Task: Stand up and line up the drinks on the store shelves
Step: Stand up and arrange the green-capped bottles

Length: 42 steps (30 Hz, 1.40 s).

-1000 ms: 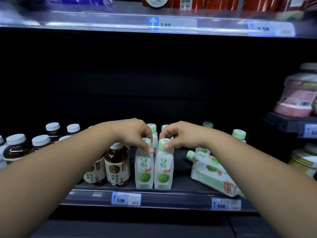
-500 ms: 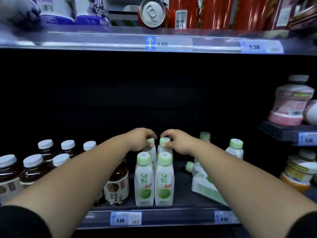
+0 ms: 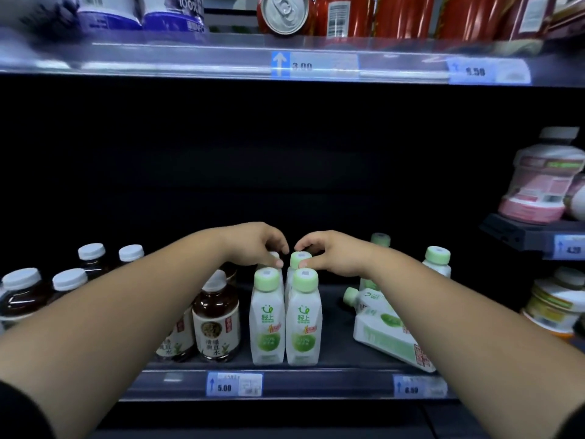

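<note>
Two white bottles with green caps stand side by side at the shelf front, the left one (image 3: 267, 324) and the right one (image 3: 303, 327). Right behind them stand two more of the same kind. My left hand (image 3: 258, 245) pinches the cap of the rear left bottle, which it mostly hides. My right hand (image 3: 329, 253) pinches the green cap of the rear right bottle (image 3: 300, 259). A bigger white bottle (image 3: 384, 331) lies on its side to the right. Two more green-capped bottles (image 3: 437, 261) stand behind it.
Brown tea bottles (image 3: 216, 324) with white caps fill the shelf's left part. The shelf front rail (image 3: 316, 383) carries price tags. On the shelf above lies a red can (image 3: 282, 12) on its side, next to red and blue bottles. Pink jugs (image 3: 541, 182) stand at right.
Both hands left the front pair's caps and reached back to the caps of the rear pair. The camera tilted up, showing more of the upper shelf.
</note>
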Tool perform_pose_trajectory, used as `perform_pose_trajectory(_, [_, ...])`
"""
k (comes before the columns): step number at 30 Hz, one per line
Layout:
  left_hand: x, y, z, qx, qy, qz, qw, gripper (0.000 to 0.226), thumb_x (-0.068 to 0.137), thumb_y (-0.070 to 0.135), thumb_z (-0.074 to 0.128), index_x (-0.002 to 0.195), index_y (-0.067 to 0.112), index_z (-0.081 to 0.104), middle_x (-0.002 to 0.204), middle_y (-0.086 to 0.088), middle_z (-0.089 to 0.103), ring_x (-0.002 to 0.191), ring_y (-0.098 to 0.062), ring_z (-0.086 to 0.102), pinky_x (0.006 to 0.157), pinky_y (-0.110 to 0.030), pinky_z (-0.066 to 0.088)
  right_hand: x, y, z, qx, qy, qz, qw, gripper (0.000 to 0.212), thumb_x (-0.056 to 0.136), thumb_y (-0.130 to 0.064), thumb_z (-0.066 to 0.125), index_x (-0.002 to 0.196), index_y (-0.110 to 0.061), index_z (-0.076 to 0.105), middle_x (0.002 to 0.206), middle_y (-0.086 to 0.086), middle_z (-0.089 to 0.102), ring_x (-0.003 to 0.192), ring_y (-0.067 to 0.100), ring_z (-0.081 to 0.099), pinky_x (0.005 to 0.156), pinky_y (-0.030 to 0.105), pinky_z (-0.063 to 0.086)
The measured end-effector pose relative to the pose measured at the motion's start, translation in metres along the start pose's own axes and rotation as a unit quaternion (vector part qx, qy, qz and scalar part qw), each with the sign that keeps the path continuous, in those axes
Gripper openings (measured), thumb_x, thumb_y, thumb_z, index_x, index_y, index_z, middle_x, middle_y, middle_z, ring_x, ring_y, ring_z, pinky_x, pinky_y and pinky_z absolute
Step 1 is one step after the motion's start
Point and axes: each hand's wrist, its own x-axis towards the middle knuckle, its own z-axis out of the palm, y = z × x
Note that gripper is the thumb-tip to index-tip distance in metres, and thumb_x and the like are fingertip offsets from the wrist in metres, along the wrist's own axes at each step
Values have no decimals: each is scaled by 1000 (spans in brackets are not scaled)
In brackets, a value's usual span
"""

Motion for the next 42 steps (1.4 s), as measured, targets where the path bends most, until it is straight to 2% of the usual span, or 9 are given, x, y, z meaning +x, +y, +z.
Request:
perform_pose_trajectory(2, [1,8,0,-28,49,22,998,23,90,32,71,112,36,66,112,15,64,107,-5,60,100,-33,49,-10,2,-11,-14,11,6,1000,43,86,-34,77,126,-29,63,120,-6,66,110,8,61,96,26,47])
perform_pose_trajectory(5, [6,35,1,-37,85,54,994,24,89,31,73,112,33,67,113,10,68,106,-6,63,99,-32,50,-32,14,-32,-5,27,22,999,44,87,-31,76,128,-29,62,118,-8,67,109,9,63,91,23,50])
perform_pose_trajectory(8, [13,71,11,-20,84,92,992,30,86,32,75,115,30,67,117,7,68,107,-5,63,97,-28,50,-60,35,-50,-7,37,41,998,41,87,-28,77,127,-27,64,114,-8,68,103,6,65,74,14,48])
perform_pose_trajectory(13, [28,127,52,42,46,144,988,37,82,33,79,117,28,68,116,9,68,109,-6,61,97,-29,49,-100,83,-62,-26,48,84,995,32,84,-24,80,113,-24,68,107,-1,71,104,17,67,96,35,53])
perform_pose_trajectory(16, [38,146,83,74,23,158,984,40,77,33,81,115,27,69,111,7,69,104,-11,63,93,-32,50,-123,110,-64,-33,47,102,993,32,82,-24,82,111,-22,69,101,-5,71,99,12,67,90,27,53])
perform_pose_trajectory(25, [54,169,171,90,-40,157,983,61,68,37,87,123,29,62,119,8,60,108,-13,56,92,-32,47,-151,160,-48,-49,84,147,984,46,84,-22,80,128,-23,66,120,-2,65,108,11,62,101,28,48])
perform_pose_trajectory(29, [55,170,187,77,-22,166,983,70,64,36,88,129,32,60,117,11,62,106,-12,55,90,-30,46,-147,159,-41,-87,65,127,986,37,95,-22,65,131,-28,65,112,-8,64,74,-4,54,76,19,47])
perform_pose_trajectory(37, [53,153,178,164,-59,135,975,84,69,45,83,141,37,43,115,3,51,110,-21,50,93,-39,47,-132,154,-42,-124,43,137,982,18,88,-34,74,105,-33,76,90,-19,68,80,0,60,74,22,50])
perform_pose_trajectory(42, [42,144,171,176,-76,82,978,71,67,45,84,125,29,47,106,4,52,101,-23,55,81,-36,49,-114,148,-38,-165,63,143,974,23,77,-41,81,94,-29,72,93,-12,68,91,10,63,83,34,55])
